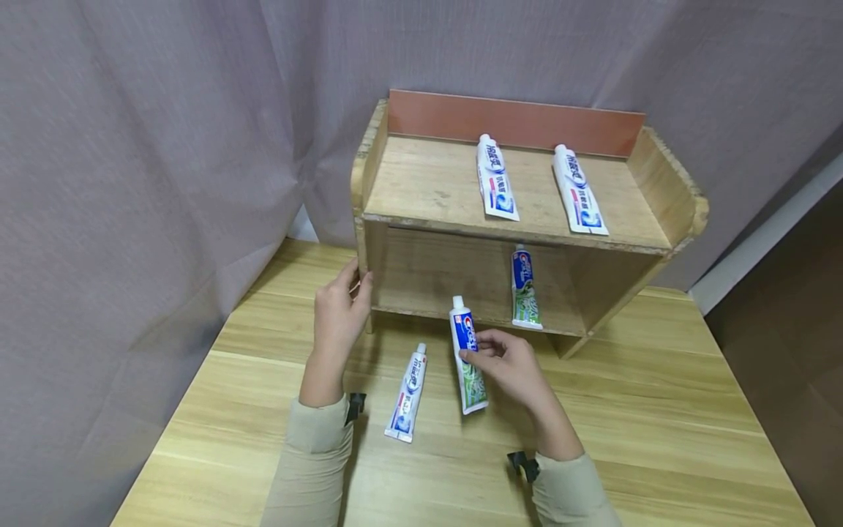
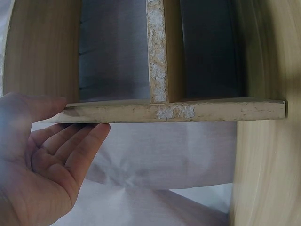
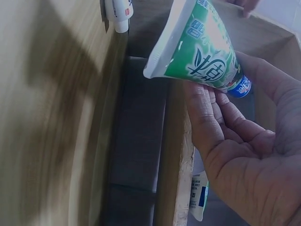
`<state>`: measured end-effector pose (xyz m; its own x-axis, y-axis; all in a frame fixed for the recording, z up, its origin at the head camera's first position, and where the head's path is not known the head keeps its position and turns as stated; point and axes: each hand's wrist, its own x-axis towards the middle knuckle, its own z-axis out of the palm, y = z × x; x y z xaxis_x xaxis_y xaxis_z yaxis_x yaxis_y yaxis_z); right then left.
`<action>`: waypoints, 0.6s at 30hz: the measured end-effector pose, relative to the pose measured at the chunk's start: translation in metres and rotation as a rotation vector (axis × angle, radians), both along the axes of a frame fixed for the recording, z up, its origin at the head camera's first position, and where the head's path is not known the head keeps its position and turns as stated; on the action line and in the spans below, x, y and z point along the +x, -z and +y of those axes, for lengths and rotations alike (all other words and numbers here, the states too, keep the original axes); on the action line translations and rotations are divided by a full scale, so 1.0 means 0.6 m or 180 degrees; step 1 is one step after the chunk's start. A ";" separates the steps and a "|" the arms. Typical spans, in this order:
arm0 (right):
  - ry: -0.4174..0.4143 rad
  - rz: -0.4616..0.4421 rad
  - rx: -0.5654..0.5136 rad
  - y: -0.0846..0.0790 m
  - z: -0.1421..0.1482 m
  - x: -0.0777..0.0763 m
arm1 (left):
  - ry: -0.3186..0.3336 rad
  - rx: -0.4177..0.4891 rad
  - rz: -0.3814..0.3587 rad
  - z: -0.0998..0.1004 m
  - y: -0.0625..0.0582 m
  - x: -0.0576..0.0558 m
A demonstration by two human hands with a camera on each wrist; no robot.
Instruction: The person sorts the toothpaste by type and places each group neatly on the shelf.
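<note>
My right hand pinches a blue, white and green toothpaste tube in front of the shelf's lower opening, its white cap pointing away from me. In the right wrist view, thumb and fingers hold the tube from both sides, with its flat crimped end toward the left. My left hand grips the side panel of a small wooden shelf, thumb on one face and fingers on the other. Between my forearms, a mostly white toothpaste tube lies on the table.
Two white toothpaste tubes lie side by side on the shelf's upper board. One blue and green tube lies on the lower board, toward the right. A grey curtain hangs behind and left of the wooden table.
</note>
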<state>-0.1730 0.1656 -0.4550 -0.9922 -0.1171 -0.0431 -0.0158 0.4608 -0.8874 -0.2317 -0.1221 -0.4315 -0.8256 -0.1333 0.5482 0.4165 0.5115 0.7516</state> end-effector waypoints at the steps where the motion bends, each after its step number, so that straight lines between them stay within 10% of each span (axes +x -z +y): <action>1: 0.0009 -0.0003 0.0008 -0.001 0.000 -0.002 | -0.0004 -0.0004 0.0001 0.000 0.000 0.000; 18: 0.0166 0.0119 0.0028 -0.014 -0.005 -0.025 | -0.0019 -0.0038 0.0022 0.000 0.000 0.000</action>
